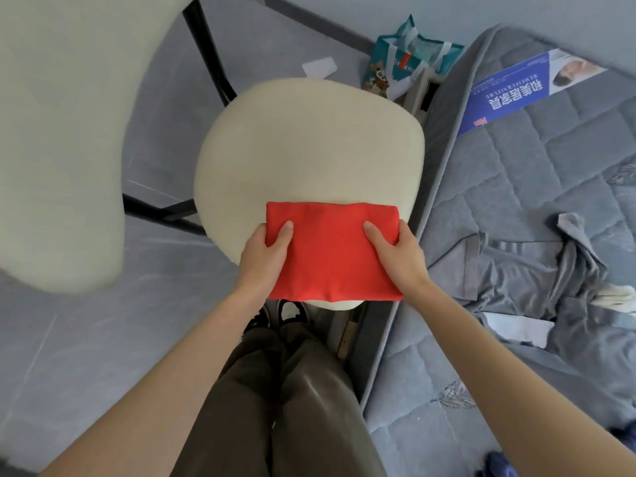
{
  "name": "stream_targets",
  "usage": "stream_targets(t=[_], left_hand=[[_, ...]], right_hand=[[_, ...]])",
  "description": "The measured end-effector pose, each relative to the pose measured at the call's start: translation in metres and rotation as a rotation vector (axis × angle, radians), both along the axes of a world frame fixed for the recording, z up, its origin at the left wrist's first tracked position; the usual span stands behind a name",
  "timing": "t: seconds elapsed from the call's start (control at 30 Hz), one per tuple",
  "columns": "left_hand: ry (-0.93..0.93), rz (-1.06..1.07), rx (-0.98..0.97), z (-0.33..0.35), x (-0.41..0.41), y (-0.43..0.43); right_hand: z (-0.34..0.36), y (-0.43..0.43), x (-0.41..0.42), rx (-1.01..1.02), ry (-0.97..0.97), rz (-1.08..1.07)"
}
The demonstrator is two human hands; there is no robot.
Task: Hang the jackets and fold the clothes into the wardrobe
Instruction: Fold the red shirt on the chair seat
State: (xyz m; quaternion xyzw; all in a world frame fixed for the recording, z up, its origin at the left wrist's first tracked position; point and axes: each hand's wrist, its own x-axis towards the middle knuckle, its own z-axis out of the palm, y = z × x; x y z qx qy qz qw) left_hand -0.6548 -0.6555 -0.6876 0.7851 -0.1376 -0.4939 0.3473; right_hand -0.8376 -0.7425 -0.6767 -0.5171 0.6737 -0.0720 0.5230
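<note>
The folded red garment [330,256] sits at lower centre of the frame, on the near edge of the cream chair seat [303,146]. My left hand [265,251] pinches its left side and my right hand [401,253] its right, thumbs on top, fingers tucked beneath. It looks soft, light and floppy. I judge that lifting it by both sides, supported from underneath, would stop the folds slumping open.

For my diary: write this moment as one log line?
red garment: folded, near edge of chair seat | left hand: grips it | right hand: grips it | grey clothes: on mattress
</note>
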Motion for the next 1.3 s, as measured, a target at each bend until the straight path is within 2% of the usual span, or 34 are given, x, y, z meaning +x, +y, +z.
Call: stream_targets(t=[0.37,0.63,1.03,1.3], left_hand=[[-0.09,0.073,-0.135,0.175,0.012,0.033],[-0.124,0.164,-0.272,0.287,0.056,0.102],[-0.299,0.434,-0.394,0.398,0.197,0.307],[-0.496,0.651,-0.405,0.465,0.302,0.466]], right_hand=[[0.162,0.015,0.003,-0.076,-0.192,0.093],[0.267,0.058,0.055,-0.127,-0.337,0.182],[0.378,0.228,0.235,-0.131,-0.508,0.402],[0.445,0.353,0.379,-0.1,-0.676,0.698]])
